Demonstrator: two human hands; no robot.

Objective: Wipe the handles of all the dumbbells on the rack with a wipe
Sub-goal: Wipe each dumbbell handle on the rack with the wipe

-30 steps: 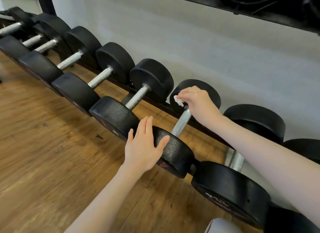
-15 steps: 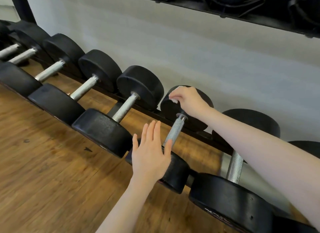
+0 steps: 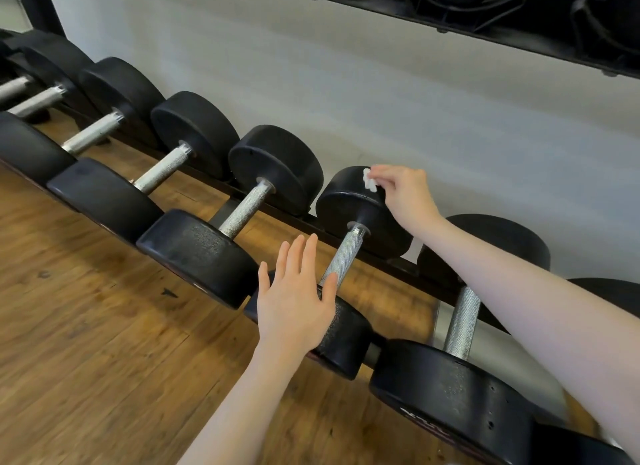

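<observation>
A pale wall point(image 3: 398, 94) backs the wooden floor point(image 3: 86, 326), with a row of dumbbells point(image 3: 277, 167) on the rack point(image 3: 388, 260) running from 10 to 5 o'clock. The end weights at 5 o'clock are cut off. The left hand point(image 3: 294, 302), fingers straight and slightly spread, rests on the near weight. Since a second ago the right hand point(image 3: 401, 194) has lifted off the handle point(image 3: 344, 257); it pinches the wipe point(image 3: 369, 184) over the far weight.

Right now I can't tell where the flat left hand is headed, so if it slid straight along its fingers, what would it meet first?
Probably the knurled handle of the dumbbell it steadies: the left hand lies flat on the near head, fingers pointing up toward the bar. Depth is unclear, so it might pass just left of it.
</observation>
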